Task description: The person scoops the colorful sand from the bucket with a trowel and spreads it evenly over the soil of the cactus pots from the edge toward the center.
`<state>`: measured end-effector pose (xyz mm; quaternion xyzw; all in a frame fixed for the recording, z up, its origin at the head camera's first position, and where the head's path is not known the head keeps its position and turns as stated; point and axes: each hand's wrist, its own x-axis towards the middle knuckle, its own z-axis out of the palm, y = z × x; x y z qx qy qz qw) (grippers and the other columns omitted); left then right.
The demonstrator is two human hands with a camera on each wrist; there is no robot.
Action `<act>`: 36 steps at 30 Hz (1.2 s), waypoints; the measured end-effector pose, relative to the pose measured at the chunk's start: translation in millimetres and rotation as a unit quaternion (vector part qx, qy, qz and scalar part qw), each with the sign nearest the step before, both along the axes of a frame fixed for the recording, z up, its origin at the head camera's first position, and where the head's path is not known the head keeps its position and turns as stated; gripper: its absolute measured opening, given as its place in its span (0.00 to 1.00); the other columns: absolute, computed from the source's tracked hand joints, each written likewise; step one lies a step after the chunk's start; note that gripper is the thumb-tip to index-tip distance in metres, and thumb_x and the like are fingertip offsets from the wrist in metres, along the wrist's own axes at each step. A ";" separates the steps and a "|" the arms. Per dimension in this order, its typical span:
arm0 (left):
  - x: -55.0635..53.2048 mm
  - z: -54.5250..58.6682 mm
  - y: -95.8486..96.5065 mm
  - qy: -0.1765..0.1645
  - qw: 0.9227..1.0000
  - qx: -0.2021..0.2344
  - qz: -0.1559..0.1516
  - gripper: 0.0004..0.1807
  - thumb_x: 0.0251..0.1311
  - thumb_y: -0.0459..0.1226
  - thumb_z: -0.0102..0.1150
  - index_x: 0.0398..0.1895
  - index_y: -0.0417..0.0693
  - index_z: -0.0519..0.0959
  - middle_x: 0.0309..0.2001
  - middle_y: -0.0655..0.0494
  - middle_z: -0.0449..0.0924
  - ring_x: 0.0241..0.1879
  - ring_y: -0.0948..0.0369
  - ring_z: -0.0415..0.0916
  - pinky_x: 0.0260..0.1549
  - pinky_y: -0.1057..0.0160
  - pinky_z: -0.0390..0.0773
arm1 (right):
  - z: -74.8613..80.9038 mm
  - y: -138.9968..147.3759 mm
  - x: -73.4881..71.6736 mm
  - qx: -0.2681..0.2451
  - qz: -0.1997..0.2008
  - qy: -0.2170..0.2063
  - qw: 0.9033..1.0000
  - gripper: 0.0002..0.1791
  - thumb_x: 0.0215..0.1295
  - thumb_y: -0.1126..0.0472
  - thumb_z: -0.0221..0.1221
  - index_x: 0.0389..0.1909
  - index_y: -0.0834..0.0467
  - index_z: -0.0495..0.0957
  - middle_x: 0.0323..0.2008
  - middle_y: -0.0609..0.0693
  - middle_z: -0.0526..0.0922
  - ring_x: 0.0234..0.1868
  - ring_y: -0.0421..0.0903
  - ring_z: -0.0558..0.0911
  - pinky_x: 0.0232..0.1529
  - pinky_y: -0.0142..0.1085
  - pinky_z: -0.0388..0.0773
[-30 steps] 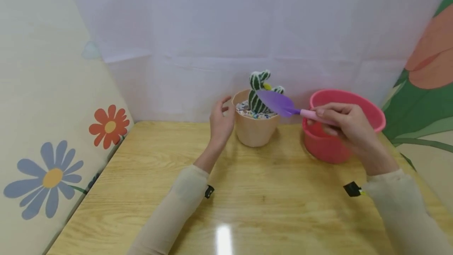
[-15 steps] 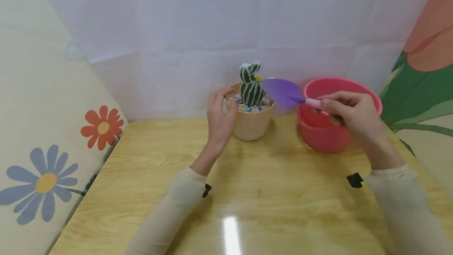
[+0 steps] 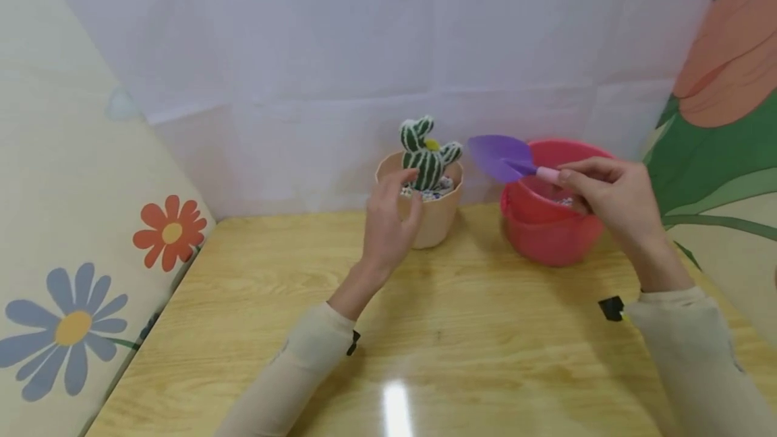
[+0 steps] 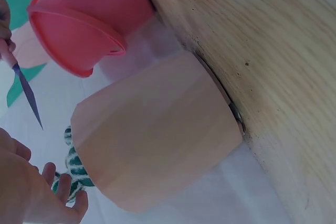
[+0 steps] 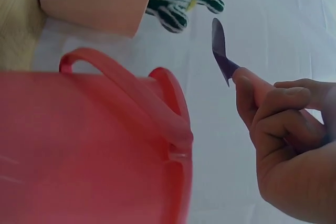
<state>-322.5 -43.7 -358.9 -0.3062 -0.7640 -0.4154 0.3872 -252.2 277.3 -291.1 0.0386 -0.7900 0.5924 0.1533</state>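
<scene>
My right hand (image 3: 625,211) grips the pink handle of a small trowel (image 3: 504,157), whose purple blade hangs in the air between the pot and the bucket. In the right wrist view the trowel (image 5: 219,45) appears edge-on, its blade pointing toward a knitted cactus. That green-and-white cactus (image 3: 425,164) stands in a peach flowerpot (image 3: 434,224) among small multicoloured bits. Before the pot's left rim is my left hand (image 3: 388,221), fingers loosely bent and holding nothing. The left wrist view places this hand (image 4: 31,192) close to the cactus; whether it touches is unclear.
A red bucket (image 3: 546,241) with its handle lowered stands right of the pot; some small bits show inside. Both stand on a wooden table (image 3: 473,342) near its back edge, against a white sheet (image 3: 328,32). Flower-printed panels flank the table.
The trowel has moved right, from in front of the cactus to beyond the pot's right side. My left hand has shifted right, from beside the pot to before its left rim.
</scene>
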 end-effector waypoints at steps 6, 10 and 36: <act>6.6 -4.5 10.3 0.002 0.999 -0.028 -0.020 0.21 0.64 0.29 0.58 0.61 0.36 0.75 0.49 0.44 0.81 0.52 0.50 0.76 0.57 0.54 0.75 | 2.6 13.4 3.3 0.021 -0.036 0.015 0.999 0.21 0.66 0.50 0.68 0.49 0.63 0.86 0.34 0.51 0.88 0.22 0.45 0.76 0.19 0.34 0.75; 13.0 -11.7 23.1 -0.008 0.999 -0.039 -0.034 0.22 0.64 0.28 0.60 0.62 0.35 0.75 0.49 0.43 0.81 0.51 0.51 0.77 0.54 0.57 0.77 | 3.0 25.5 2.3 0.028 -0.060 0.018 0.998 0.20 0.66 0.51 0.69 0.49 0.63 0.86 0.33 0.47 0.89 0.23 0.42 0.81 0.23 0.31 0.81; 18.1 -7.9 113.3 -0.288 0.930 0.130 -0.189 0.18 0.69 0.28 0.56 0.60 0.35 0.77 0.47 0.45 0.85 0.43 0.57 0.84 0.45 0.64 0.84 | 3.8 45.1 -1.2 0.109 -0.153 -0.015 0.982 0.29 0.64 0.41 0.68 0.55 0.60 0.84 0.37 0.52 0.88 0.28 0.45 0.83 0.23 0.34 0.79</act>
